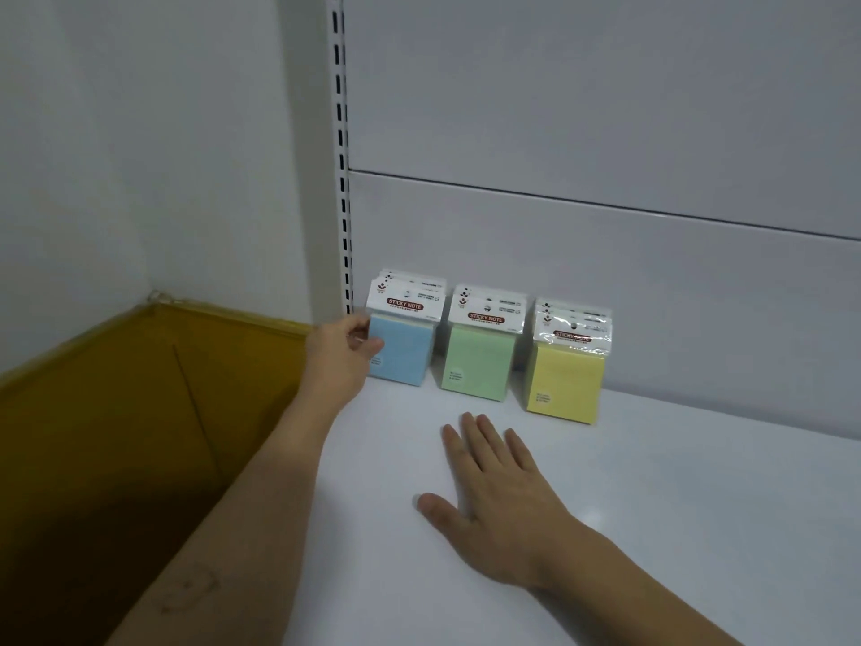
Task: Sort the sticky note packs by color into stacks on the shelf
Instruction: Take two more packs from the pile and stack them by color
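**Sorting sticky notes: three colors lined up on the shelf**

Looking down at the white shelf (675, 515), all the sticky note packs sit in three groups along the back panel (605, 272), right up against it. Blue stack (404, 354) is on the left, green stack (480, 363) in the middle, yellow stack (566, 382) on the right. They're close neighbors with a slim gap between each. Every group shows a few white header cards layered one behind another, red "STICKY NOTE" label on the front one, though the yellow one's label is kinda blurry under the plastic.

Left hand (342, 354) is on the blue stack: the thumb lies across its front face near the left edge and the other fingers curl around the left side, so it's gripping that stack. Right hand (494, 498) is lying palm-down on the shelf in front of the green and yellow stacks, well apart from them, fingers straight and a bit spread, holding nothing.

Off to the left is an open brownish-yellow cardboard box (140, 394), sitting lower than the shelf, against the white wall (140, 156). A slotted upright (344, 179) runs up just beside the blue stack.
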Tool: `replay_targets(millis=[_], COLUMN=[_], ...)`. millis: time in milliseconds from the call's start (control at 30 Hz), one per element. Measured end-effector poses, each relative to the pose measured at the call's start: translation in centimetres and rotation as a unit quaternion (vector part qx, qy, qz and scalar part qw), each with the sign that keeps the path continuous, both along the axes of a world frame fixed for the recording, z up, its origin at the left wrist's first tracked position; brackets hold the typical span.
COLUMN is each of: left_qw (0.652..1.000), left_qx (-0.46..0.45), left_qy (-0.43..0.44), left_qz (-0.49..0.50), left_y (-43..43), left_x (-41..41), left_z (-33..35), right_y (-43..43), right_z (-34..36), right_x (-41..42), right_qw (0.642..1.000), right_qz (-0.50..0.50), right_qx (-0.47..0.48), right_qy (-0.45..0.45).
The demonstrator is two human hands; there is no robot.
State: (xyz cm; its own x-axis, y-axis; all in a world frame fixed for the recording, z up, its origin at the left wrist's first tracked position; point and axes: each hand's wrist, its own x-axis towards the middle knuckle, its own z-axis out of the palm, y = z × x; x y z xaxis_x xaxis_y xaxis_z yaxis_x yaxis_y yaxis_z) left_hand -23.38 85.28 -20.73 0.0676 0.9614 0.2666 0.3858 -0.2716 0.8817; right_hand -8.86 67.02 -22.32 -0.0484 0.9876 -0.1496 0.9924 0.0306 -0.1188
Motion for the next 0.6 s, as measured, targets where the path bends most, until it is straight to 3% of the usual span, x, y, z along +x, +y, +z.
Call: replay_targets(millis=[600], left_qw=[0.999], left_qx=[0.006], left_qy=[0.025], left_qz=[0.046], left_y=[0.46], left_x=[0.85], left_z=[-0.63], right_y=[0.36], right_z=[-0.42], right_x=[0.03], right_qw=[1.000], right_qz=[-0.003], right_qx=[-0.013], right_qy=[-0.012])
